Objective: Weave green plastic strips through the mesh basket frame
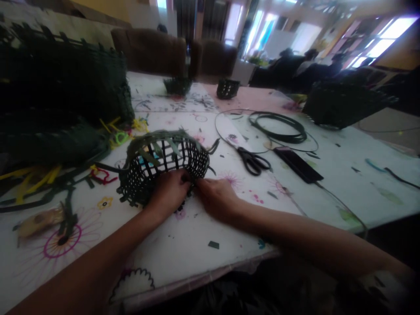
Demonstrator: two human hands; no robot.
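A dark green woven strip basket (164,157) lies tilted on the patterned tablecloth (183,262), its open lattice showing and loose strip ends sticking out around the rim. My left hand (172,186) reaches over the near wall, with its fingers closed on the basket's edge. Close beside it, my right hand (213,194) pinches at the same near edge from outside. The fingertips of both hands nearly meet there. Whether a separate strip end lies between the right fingers is too dark and blurred to make out.
Black-handled scissors (252,162), a phone (298,164) with a cable, and a coil of dark strip (278,126) lie to the right. Large dark baskets stand at left (65,78) and far right (341,103). Yellow strips (42,177) and scraps lie at left. People sit in the background.
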